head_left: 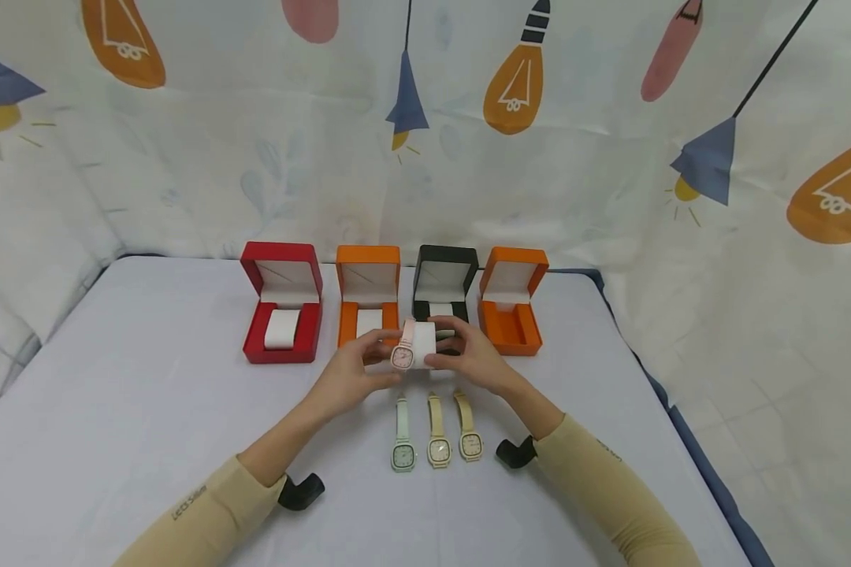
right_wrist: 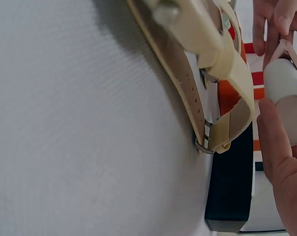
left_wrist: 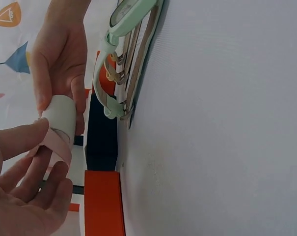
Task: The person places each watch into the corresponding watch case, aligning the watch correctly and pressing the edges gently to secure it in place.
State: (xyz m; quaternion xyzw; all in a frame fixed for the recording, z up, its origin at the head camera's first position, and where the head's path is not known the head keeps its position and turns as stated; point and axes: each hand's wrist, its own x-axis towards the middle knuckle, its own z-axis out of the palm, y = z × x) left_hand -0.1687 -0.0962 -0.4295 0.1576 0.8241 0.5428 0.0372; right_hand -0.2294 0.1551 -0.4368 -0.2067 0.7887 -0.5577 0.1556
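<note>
A pink wristwatch (head_left: 403, 357) and a white watch cushion (head_left: 425, 346) are held together above the table, before the boxes. My left hand (head_left: 349, 376) holds the watch, its thumb and fingers on the pink strap (left_wrist: 59, 146) in the left wrist view. From the other side my right hand (head_left: 479, 364) grips the cushion between thumb and fingers. The strap lies at the cushion's left end, with the dial facing me. Nearer to me, a mint green watch (head_left: 403, 455) and two cream-yellow watches, one in the middle (head_left: 439, 449) and one at right (head_left: 470, 443), lie in a row.
Along the back stand open boxes: a red box (head_left: 253, 346) and an orange box (head_left: 347, 323), each with a white cushion, a black box (head_left: 445, 253) partly behind my right hand, and another orange box (head_left: 516, 346) whose orange inside shows. A patterned curtain (head_left: 312, 157) hangs behind the table.
</note>
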